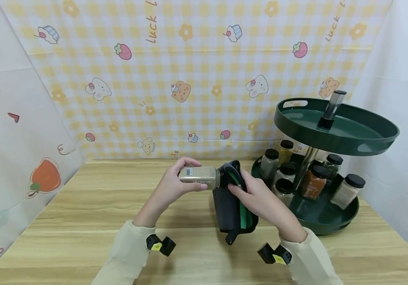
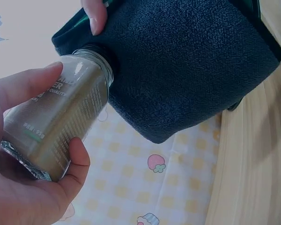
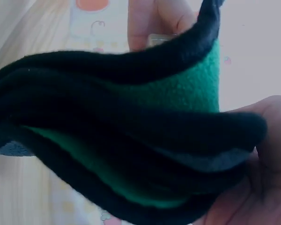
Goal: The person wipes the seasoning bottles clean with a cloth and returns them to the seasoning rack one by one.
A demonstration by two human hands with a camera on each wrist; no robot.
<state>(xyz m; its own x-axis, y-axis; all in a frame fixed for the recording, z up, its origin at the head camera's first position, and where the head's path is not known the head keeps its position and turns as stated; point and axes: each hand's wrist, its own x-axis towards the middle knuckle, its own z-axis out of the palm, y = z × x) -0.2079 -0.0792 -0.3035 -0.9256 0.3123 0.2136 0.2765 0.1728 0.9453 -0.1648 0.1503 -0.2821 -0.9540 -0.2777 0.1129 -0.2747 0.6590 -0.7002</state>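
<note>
My left hand (image 1: 178, 178) grips a glass spice jar (image 1: 200, 177) of beige powder, tipped on its side with its black lid toward the right. White print and a barcode label show on its wall. In my right hand (image 1: 257, 196) is a folded cloth (image 1: 229, 209), dark grey on one face and green on the other, with black edging. Cloth touches the jar's lid (image 2: 103, 55) in the left wrist view. In the right wrist view the cloth's green layers (image 3: 192, 84) hide most of the jar.
At the right stands a two-tier dark green turntable rack (image 1: 335, 134). Its lower tray (image 1: 317, 215) bears several black-lidded spice jars, among them an orange-red one (image 1: 315, 182). A wooden table (image 1: 93, 221) lies below, with a yellow checked cloth backdrop (image 1: 204, 118) behind.
</note>
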